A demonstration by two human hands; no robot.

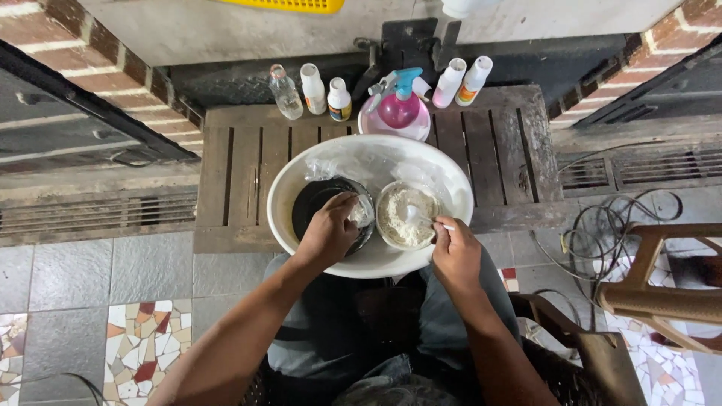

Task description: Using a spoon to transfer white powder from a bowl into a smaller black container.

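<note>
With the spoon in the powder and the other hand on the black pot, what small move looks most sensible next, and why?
Probably lift a spoonful across into the black pot. The right hand holds a white spoon dipped in the small bowl of pale powder, while the left hand grips the pot's rim beside it. Both sit inside the large white basin, so spills should stay contained.

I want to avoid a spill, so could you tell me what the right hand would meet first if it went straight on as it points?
Probably the small bowl of whitish powder: the right hand points into it with a white spoon.
</note>
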